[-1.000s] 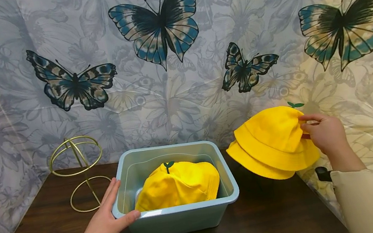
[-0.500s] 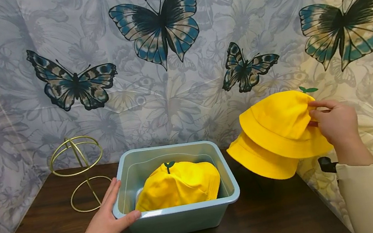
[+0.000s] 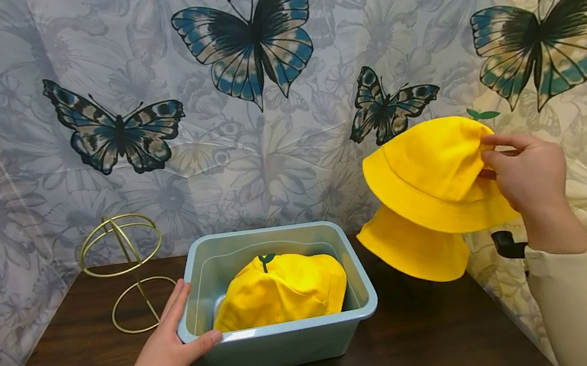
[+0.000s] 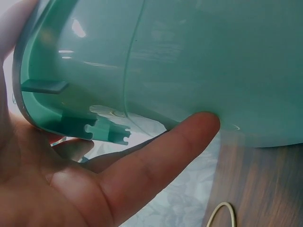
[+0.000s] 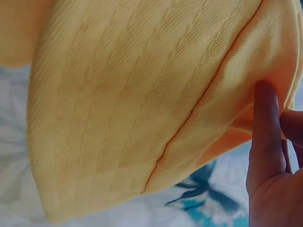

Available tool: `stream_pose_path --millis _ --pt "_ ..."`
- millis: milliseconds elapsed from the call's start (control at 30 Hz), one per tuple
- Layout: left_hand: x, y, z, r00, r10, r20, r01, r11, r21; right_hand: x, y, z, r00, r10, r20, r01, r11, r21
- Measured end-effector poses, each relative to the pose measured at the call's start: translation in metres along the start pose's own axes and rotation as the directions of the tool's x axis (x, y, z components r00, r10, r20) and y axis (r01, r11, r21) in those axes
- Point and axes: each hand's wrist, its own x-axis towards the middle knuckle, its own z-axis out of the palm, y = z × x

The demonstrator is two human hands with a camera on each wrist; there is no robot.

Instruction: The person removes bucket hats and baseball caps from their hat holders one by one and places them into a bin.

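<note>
A light-blue plastic bin [image 3: 285, 347] holds a crumpled yellow hat [image 3: 282, 290] with a green sprout on top. My left hand [image 3: 161, 351] spans the bin's front left corner, thumb on the front rim and fingers along the left side. In the left wrist view a straight finger [image 4: 165, 161] touches the bin's outer wall. Out to the right, my right hand [image 3: 535, 183] pinches a yellow bucket hat [image 3: 430, 174] with a green sprout by its crown, tilted. Below it is another yellow bucket hat [image 3: 414, 250], partly covered; what bears it is hidden.
A gold wire stand [image 3: 129, 273] of rings stands left of the bin, bearing nothing. Everything is on a dark wooden table [image 3: 422, 342]. Close behind hangs a floral cloth [image 3: 279, 166] printed with butterflies.
My right hand has lifted the upper bucket hat up and away from the lower one, which stays in place and shows more. My left hand and the bin have not moved.
</note>
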Motion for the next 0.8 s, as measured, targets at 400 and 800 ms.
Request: stream_pose_path --millis 400,800 --pt "0.0 0.001 0.0 1.0 -0.02 -0.005 0.02 1.0 0.005 -0.031 -0.048 0.021 0.977 -0.212 0.008 0.211 0.974 0.078" --pt "0.0 0.001 -0.001 1.0 -0.026 0.0 0.025 0.999 0.045 -0.055 -0.08 0.045 0.936 -0.348 0.043 0.342 0.933 0.111"
